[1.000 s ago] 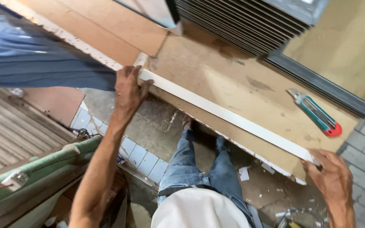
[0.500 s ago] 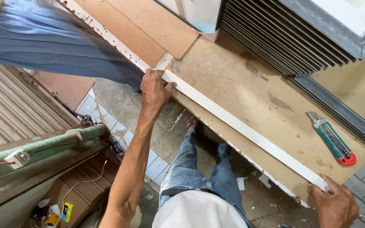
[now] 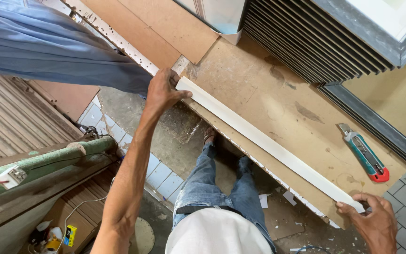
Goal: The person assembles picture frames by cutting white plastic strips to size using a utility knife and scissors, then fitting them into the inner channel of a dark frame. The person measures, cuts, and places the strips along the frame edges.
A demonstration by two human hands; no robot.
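Observation:
A long white strip [image 3: 269, 143] lies along the front edge of a brown board [image 3: 278, 103]. My left hand [image 3: 161, 91] grips the strip's far left end, thumb on top. At the near right, my right hand [image 3: 372, 221] holds the strip's other end at the board's corner. A teal and red utility knife [image 3: 365, 153] rests on the board, up and slightly to the right of my right hand, untouched.
A stack of dark frames [image 3: 325, 37] leans at the back of the board. Blue cloth [image 3: 48, 42] hangs at the upper left. A green bar [image 3: 48, 162] crosses the lower left. My jeans [image 3: 217, 188] and tiled floor [image 3: 160, 174] show below.
The view has shifted so the strip and board sit lower and further right in the picture. Both hands keep hold of the strip's ends.

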